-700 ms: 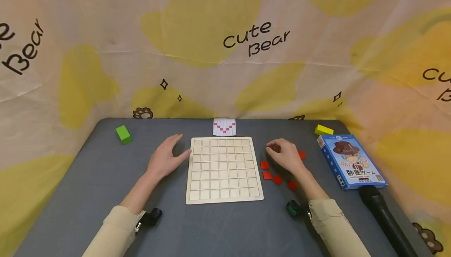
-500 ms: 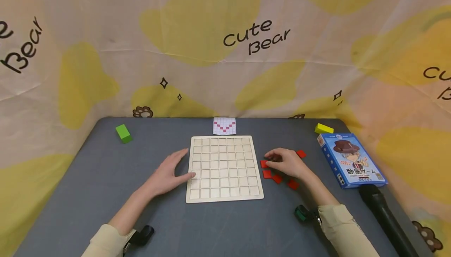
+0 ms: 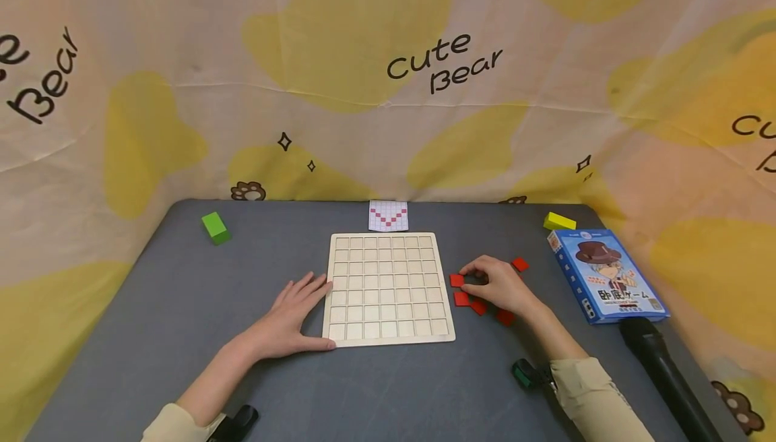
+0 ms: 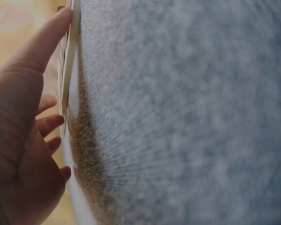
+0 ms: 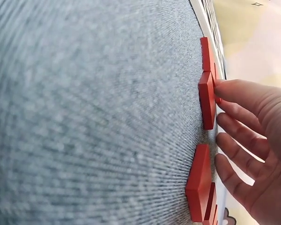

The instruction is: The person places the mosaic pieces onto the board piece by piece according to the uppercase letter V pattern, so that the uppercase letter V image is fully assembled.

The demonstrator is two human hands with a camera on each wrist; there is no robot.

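Observation:
A square wooden grid board (image 3: 388,292) lies flat on the table. My left hand (image 3: 273,324) rests at its left side, fingers spread. Its thumb is at the near left corner, and its fingertips reach the left edge. In the left wrist view the thumb (image 4: 42,42) overlaps the board's edge (image 4: 74,42). My right hand (image 3: 497,283) is right of the board, with thumb and forefinger pinching the near and far edges of a red square tile (image 3: 456,281). More red tiles (image 3: 461,300) lie close by; the right wrist view shows one tile (image 5: 207,101) just below the thumb.
A small card (image 3: 389,216) with a pink V pattern lies behind the board. A green block (image 3: 215,228) is far left, a yellow block (image 3: 560,221) far right. A blue game box (image 3: 609,277) and a black microphone (image 3: 667,378) are at the right. A printed cloth (image 3: 339,71) hangs behind.
My left hand has slid nearer along the board's left side, its thumb reaching the near corner. My right hand has come nearer, from behind the red tiles to one of them.

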